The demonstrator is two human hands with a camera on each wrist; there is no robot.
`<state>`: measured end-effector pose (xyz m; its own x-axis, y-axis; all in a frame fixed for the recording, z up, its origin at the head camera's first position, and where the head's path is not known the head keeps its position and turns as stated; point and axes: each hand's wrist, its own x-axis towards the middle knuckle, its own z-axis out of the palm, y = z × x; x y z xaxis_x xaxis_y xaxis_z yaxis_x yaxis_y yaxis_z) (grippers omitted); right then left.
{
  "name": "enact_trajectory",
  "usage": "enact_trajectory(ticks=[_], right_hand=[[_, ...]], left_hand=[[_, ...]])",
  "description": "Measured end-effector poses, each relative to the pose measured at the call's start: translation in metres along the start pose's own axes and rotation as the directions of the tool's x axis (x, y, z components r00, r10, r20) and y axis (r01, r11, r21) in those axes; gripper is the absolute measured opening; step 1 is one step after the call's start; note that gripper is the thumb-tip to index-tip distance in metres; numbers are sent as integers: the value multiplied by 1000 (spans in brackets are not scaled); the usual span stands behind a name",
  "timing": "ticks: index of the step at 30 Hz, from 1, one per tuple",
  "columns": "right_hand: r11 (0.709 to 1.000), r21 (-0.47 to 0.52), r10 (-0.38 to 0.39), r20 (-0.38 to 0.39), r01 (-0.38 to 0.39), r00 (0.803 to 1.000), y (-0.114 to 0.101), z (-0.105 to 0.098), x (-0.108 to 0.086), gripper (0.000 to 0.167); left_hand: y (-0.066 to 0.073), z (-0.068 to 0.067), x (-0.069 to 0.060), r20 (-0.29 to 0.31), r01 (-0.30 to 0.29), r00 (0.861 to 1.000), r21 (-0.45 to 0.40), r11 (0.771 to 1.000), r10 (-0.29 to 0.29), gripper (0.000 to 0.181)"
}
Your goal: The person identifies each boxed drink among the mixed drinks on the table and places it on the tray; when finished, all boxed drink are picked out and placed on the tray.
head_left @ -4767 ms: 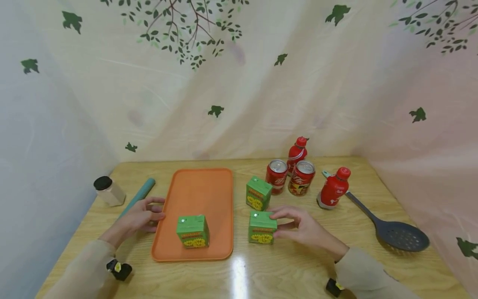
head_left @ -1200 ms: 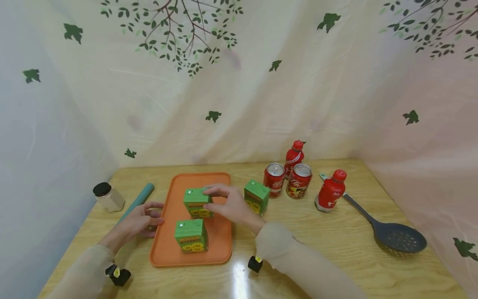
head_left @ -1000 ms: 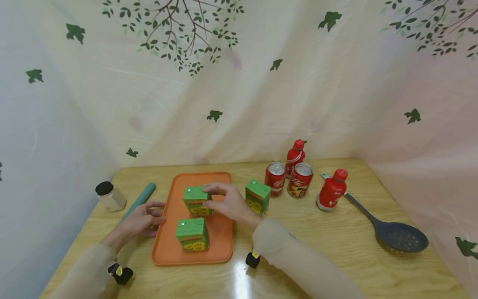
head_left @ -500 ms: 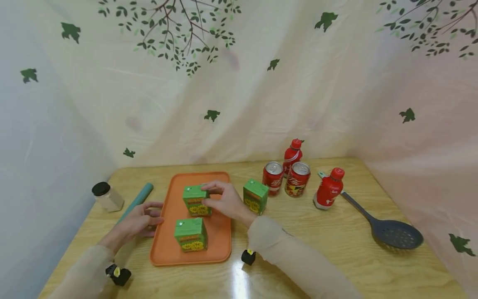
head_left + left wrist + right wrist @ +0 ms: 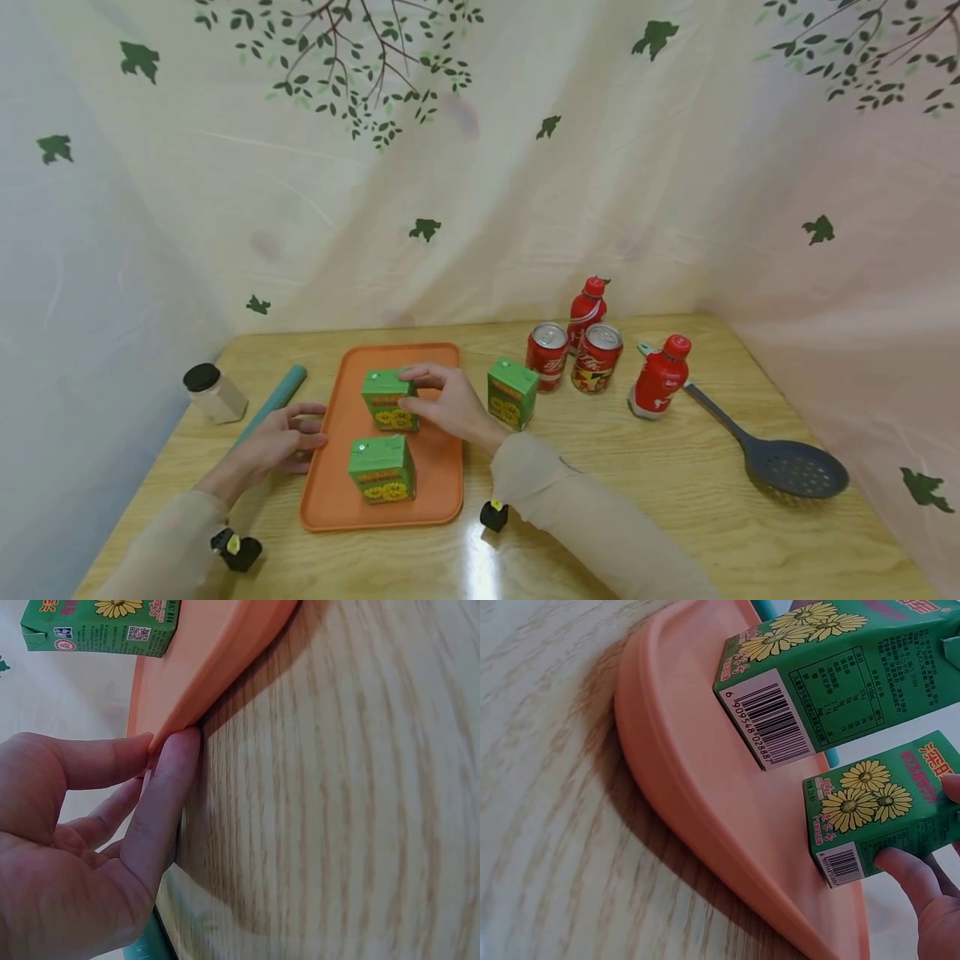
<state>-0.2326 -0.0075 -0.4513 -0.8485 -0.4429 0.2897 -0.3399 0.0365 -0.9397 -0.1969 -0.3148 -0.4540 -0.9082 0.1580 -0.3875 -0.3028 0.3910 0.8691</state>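
Carton (image 5: 384, 402) moved onto tray (image 5: 441, 475), two there, right grip (image 5: 453, 406) pinching it, left (image 5: 276, 439) pinching rim (image 5: 214, 682)

In the head view, soft, fairly bright light is falling from above, the top of the carton (image 5: 382, 404) in the right hand's (image 5: 450, 404) grip showing paler than its front. Nearer the wearer than that grip, a white streak of glare (image 5: 481, 562) is burning out the tabletop (image 5: 375, 575). The carton's print is blurring there but looking crisper in the right wrist view. Both wrist views are appearing dimmer. Beside the left hand's (image 5: 277, 437) pinch, a dark shadow is edging the tray (image 5: 442, 479).
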Motion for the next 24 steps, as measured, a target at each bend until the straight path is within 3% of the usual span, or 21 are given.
enact_trajectory(ticks=[24], right_hand=[[998,60,15,17,-16,1000,15,-1,2,30]], left_hand=[[1,-1,1,19,-2,1000,-27,1000,3,64]])
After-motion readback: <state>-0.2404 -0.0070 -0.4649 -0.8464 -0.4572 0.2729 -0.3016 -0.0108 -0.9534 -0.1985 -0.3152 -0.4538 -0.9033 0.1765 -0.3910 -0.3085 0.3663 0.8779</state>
